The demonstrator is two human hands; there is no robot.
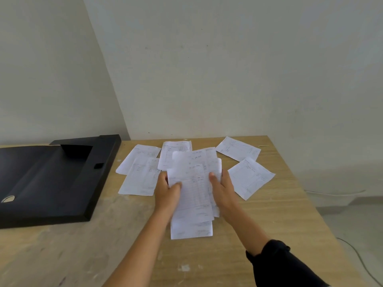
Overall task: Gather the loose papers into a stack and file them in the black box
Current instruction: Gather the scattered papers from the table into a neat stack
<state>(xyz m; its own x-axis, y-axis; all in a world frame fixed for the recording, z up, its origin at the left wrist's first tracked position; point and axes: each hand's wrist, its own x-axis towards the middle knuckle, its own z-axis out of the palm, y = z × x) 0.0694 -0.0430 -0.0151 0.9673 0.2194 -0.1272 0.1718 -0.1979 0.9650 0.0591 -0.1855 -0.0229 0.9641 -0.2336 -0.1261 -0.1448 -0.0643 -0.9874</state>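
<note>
White printed papers lie scattered on a wooden table [259, 220]. Both hands hold a loose stack of papers [194, 195] at the table's middle: my left hand [167, 190] grips its left edge with the thumb on top, my right hand [222, 190] grips its right edge. Two sheets [139, 172] lie overlapped to the left. One sheet [175, 153] sits behind the stack. Two more lie at the right, one far [238, 149] and one nearer [250, 178]. The black box [51, 183] lies open and flat at the left, its inside showing nothing.
The table stands in a corner of pale walls. Its right edge drops off to the floor, where a thin cable [360, 259] runs. The table's near left surface is scuffed with white marks.
</note>
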